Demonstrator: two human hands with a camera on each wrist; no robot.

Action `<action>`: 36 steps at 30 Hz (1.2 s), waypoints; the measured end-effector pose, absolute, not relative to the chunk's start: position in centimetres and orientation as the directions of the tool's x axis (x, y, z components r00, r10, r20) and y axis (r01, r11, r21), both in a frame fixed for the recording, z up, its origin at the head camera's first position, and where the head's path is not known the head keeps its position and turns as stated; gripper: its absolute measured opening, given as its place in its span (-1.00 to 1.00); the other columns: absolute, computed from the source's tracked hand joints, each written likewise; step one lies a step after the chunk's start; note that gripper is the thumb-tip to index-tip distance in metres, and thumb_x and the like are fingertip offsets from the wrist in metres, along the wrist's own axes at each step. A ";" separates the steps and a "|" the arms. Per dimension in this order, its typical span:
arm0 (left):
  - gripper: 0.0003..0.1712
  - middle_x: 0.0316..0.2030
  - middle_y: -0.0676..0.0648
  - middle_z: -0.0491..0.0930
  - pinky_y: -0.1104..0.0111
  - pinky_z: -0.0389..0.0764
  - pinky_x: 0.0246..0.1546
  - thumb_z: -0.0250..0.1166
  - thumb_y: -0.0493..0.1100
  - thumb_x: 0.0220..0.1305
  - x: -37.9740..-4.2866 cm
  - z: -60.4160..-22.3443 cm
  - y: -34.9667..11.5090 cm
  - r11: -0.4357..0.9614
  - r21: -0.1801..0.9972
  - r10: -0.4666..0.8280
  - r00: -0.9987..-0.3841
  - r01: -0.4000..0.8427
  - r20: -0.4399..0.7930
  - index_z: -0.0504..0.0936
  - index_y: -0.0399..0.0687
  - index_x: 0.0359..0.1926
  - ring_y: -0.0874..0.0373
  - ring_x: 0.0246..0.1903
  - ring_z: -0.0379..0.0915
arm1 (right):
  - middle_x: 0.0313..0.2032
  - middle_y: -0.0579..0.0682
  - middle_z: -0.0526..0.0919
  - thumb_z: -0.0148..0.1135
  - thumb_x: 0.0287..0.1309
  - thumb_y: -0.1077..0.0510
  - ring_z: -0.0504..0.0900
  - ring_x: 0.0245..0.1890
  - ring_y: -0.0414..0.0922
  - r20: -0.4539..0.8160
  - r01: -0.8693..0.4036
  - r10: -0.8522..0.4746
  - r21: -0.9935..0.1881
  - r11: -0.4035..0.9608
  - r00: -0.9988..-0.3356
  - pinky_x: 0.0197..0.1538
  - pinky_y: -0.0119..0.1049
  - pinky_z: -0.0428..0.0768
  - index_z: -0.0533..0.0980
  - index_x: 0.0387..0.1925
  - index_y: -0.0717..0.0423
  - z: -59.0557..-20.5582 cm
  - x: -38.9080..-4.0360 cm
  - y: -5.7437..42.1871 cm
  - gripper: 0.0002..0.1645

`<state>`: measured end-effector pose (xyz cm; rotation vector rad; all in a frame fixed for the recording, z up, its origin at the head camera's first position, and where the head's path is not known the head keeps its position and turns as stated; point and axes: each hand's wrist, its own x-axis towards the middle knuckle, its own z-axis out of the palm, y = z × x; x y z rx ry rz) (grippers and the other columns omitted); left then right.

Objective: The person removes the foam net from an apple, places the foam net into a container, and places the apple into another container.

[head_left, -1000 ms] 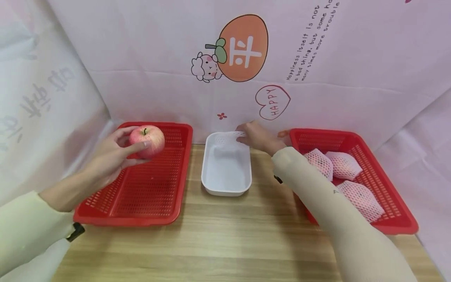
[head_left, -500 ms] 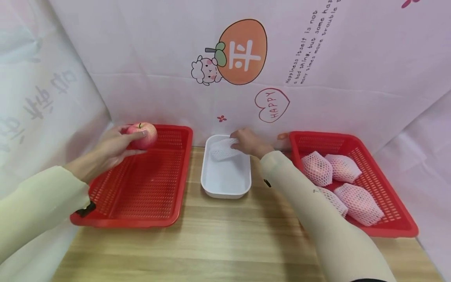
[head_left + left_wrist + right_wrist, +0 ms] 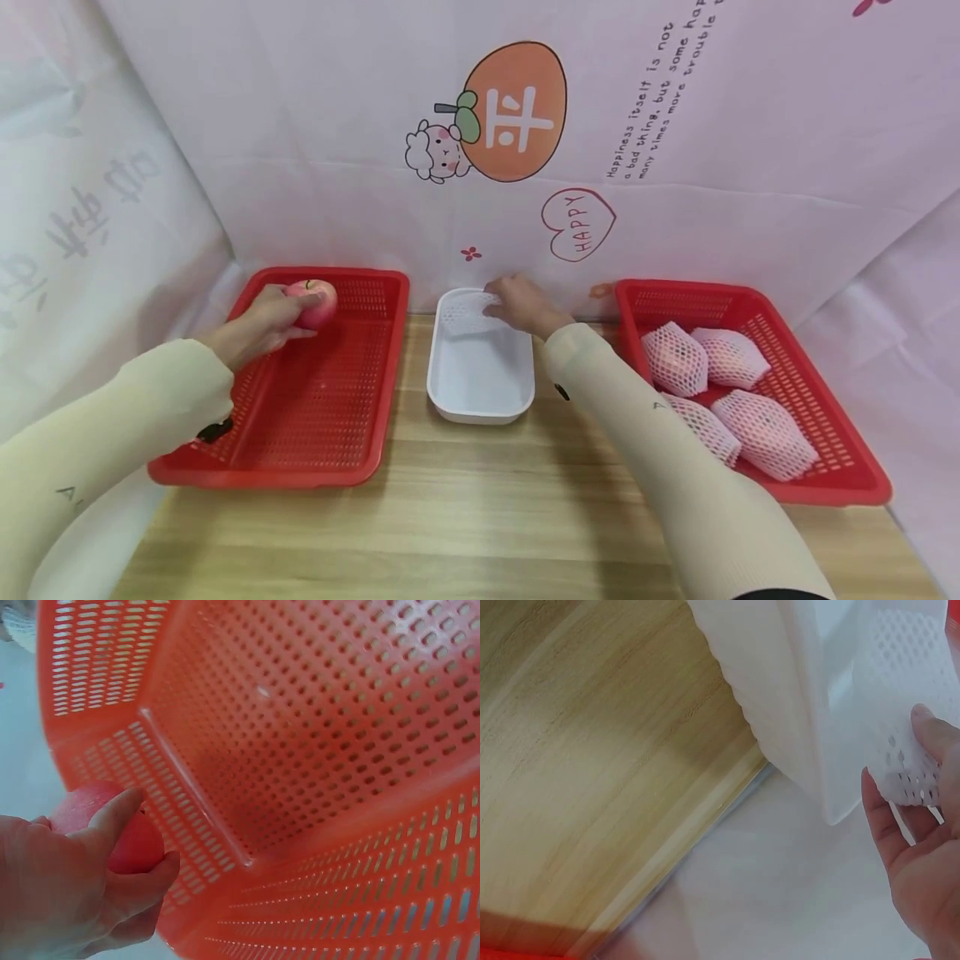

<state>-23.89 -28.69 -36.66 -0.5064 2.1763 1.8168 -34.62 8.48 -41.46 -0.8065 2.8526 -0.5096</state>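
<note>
My left hand (image 3: 272, 317) grips a red apple (image 3: 324, 310) by its side, at the far end of the left red basket (image 3: 262, 479). In the left wrist view the thumb and fingers wrap the apple (image 3: 137, 846) beside the basket's slotted wall. Over at the white tray (image 3: 480, 379), my right hand (image 3: 521, 305) pinches a white foam fruit net (image 3: 461, 317) above the tray's far end. The right wrist view shows the net's (image 3: 904, 682) edge between thumb and fingers; whether it touches the tray bottom I cannot tell.
On the right stands another red basket (image 3: 873, 467) holding several apples in foam nets (image 3: 677, 360). All three containers stand on a wooden table (image 3: 480, 508). A printed cloth (image 3: 337, 108) hangs close behind them.
My right hand has moved left and a little nearer with the foam net, bringing it over the tray. My left hand first drew back slightly, then lowered the apple toward the left basket.
</note>
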 end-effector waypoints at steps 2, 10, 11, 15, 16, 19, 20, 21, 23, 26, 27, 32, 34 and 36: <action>-0.18 0.62 -0.35 -0.06 0.14 0.65 0.19 0.00 -0.16 0.68 -24.1 -37.1 -28.7 0.183 0.883 -0.100 -0.902 -0.433 -0.421 -0.22 -0.37 0.66 -0.17 0.46 0.15 | 0.17 0.15 0.68 0.45 0.35 0.15 0.58 0.16 0.08 -0.066 -0.467 -0.516 -0.340 0.816 -0.854 0.34 -0.01 0.59 0.64 0.23 0.17 -41.5 -34.5 8.4 -0.54; -0.17 0.61 -0.39 -0.07 0.04 0.60 0.25 0.01 -0.18 0.67 -25.2 -38.2 -28.9 0.225 0.865 -0.149 -0.893 -0.449 -0.425 -0.24 -0.37 0.66 -0.23 0.48 0.12 | 0.18 0.10 0.65 0.59 0.19 0.11 0.52 0.16 0.06 -0.165 -0.426 -0.487 -0.303 0.853 -0.858 0.39 -0.02 0.54 0.60 0.30 0.09 -41.5 -34.2 8.7 -0.34; -0.16 0.62 -0.38 -0.07 0.02 0.57 0.28 0.02 -0.18 0.67 -25.3 -38.3 -29.0 0.223 0.863 -0.161 -0.890 -0.453 -0.426 -0.25 -0.37 0.66 -0.24 0.49 0.12 | 0.18 0.10 0.66 0.60 0.19 0.12 0.53 0.17 0.07 -0.166 -0.438 -0.499 -0.301 0.847 -0.851 0.38 -0.03 0.55 0.58 0.32 0.10 -41.5 -34.2 8.8 -0.33; -0.02 0.64 -0.38 -0.22 -0.05 0.48 0.36 0.00 -0.19 0.66 -25.8 -39.0 -29.3 0.208 0.852 -0.200 -0.874 -0.479 -0.443 -0.55 -0.33 0.63 -0.25 0.54 0.05 | 0.17 0.11 0.69 0.60 0.19 0.08 0.59 0.16 0.07 -0.131 -0.507 -0.553 -0.272 0.818 -0.823 0.35 -0.04 0.57 0.56 0.35 0.11 -41.3 -34.3 9.0 -0.28; 0.00 0.65 -0.38 -0.26 -0.06 0.48 0.36 -0.01 -0.20 0.66 -25.9 -39.2 -29.4 0.203 0.851 -0.204 -0.871 -0.484 -0.447 -0.61 -0.31 0.61 -0.25 0.55 0.03 | 0.18 0.10 0.69 0.60 0.19 0.06 0.60 0.15 0.06 -0.115 -0.522 -0.564 -0.264 0.811 -0.818 0.36 -0.05 0.58 0.56 0.35 0.10 -41.2 -34.3 9.1 -0.28; 0.00 0.65 -0.38 -0.27 -0.06 0.47 0.36 -0.03 -0.21 0.66 -26.0 -39.6 -29.5 0.200 0.847 -0.204 -0.866 -0.493 -0.457 -0.65 -0.30 0.60 -0.24 0.55 0.01 | 0.20 0.10 0.70 0.59 0.20 0.04 0.63 0.14 0.06 -0.073 -0.554 -0.585 -0.246 0.796 -0.808 0.37 -0.05 0.59 0.58 0.33 0.09 -40.8 -34.4 9.3 -0.31; 0.00 0.64 -0.39 -0.28 -0.06 0.47 0.37 -0.02 -0.20 0.66 -26.0 -39.8 -29.5 0.202 0.845 -0.199 -0.866 -0.495 -0.459 -0.64 -0.30 0.60 -0.24 0.55 0.01 | 0.21 0.10 0.70 0.58 0.21 0.04 0.63 0.14 0.07 -0.062 -0.560 -0.589 -0.242 0.792 -0.806 0.36 -0.04 0.59 0.58 0.33 0.10 -40.6 -34.3 9.4 -0.32; 0.00 0.65 -0.39 -0.29 -0.05 0.47 0.37 -0.02 -0.20 0.66 -26.0 -39.9 -29.5 0.204 0.844 -0.195 -0.865 -0.497 -0.462 -0.64 -0.31 0.60 -0.24 0.55 0.01 | 0.21 0.11 0.70 0.57 0.21 0.04 0.64 0.14 0.07 -0.053 -0.567 -0.594 -0.237 0.789 -0.803 0.36 -0.03 0.59 0.59 0.32 0.10 -40.4 -34.3 9.5 -0.33; 0.02 0.65 -0.39 -0.35 -0.04 0.47 0.38 -0.03 -0.19 0.67 -26.0 -39.9 -29.5 0.205 0.839 -0.183 -0.862 -0.504 -0.473 -0.68 -0.31 0.58 -0.25 0.56 -0.02 | 0.20 0.13 0.71 0.56 0.22 0.06 0.65 0.12 0.08 -0.033 -0.586 -0.607 -0.226 0.778 -0.794 0.34 -0.02 0.62 0.60 0.30 0.13 -40.0 -34.2 9.8 -0.36; 0.06 0.64 -0.40 -0.38 -0.04 0.47 0.40 -0.03 -0.18 0.67 -26.0 -40.1 -29.5 0.215 0.828 -0.180 -0.855 -0.517 -0.487 -0.75 -0.28 0.56 -0.26 0.56 -0.03 | 0.17 0.16 0.72 0.53 0.26 0.07 0.68 0.09 0.09 -0.011 -0.613 -0.631 -0.224 0.757 -0.775 0.27 -0.03 0.66 0.61 0.28 0.17 -39.2 -34.0 10.2 -0.40; 0.06 0.64 -0.40 -0.35 -0.05 0.47 0.40 -0.02 -0.18 0.67 -26.0 -40.2 -29.5 0.216 0.825 -0.182 -0.852 -0.521 -0.491 -0.75 -0.28 0.56 -0.26 0.55 -0.03 | 0.16 0.16 0.72 0.52 0.27 0.08 0.69 0.07 0.09 -0.005 -0.624 -0.641 -0.223 0.749 -0.767 0.26 -0.03 0.67 0.62 0.27 0.18 -38.9 -33.9 10.4 -0.42; 0.06 0.64 -0.44 -0.32 -0.06 0.45 0.43 -0.03 -0.15 0.67 -26.2 -41.0 -29.8 0.253 0.805 -0.171 -0.844 -0.537 -0.509 -0.75 -0.32 0.54 -0.27 0.55 -0.04 | 0.15 0.17 0.73 0.45 0.34 0.13 0.74 0.05 0.11 0.004 -0.656 -0.678 -0.252 0.711 -0.735 0.17 -0.05 0.73 0.65 0.23 0.20 -37.6 -33.1 11.3 -0.52; 0.06 0.63 -0.45 -0.32 -0.05 0.45 0.44 -0.03 -0.13 0.67 -26.0 -41.2 -29.9 0.274 0.796 -0.163 -0.842 -0.539 -0.514 -0.73 -0.36 0.54 -0.26 0.54 -0.02 | 0.14 0.19 0.74 0.44 0.34 0.15 0.75 0.05 0.12 0.004 -0.665 -0.688 -0.260 0.700 -0.725 0.14 -0.05 0.75 0.65 0.22 0.21 -37.2 -32.9 11.8 -0.54; 0.04 0.63 -0.45 -0.29 -0.04 0.45 0.45 -0.02 -0.12 0.66 -25.9 -41.3 -30.0 0.289 0.788 -0.164 -0.839 -0.543 -0.518 -0.68 -0.38 0.56 -0.24 0.50 0.02 | 0.13 0.19 0.74 0.44 0.33 0.15 0.75 0.04 0.11 0.001 -0.670 -0.693 -0.257 0.697 -0.721 0.12 -0.05 0.76 0.66 0.21 0.20 -36.6 -32.8 12.3 -0.54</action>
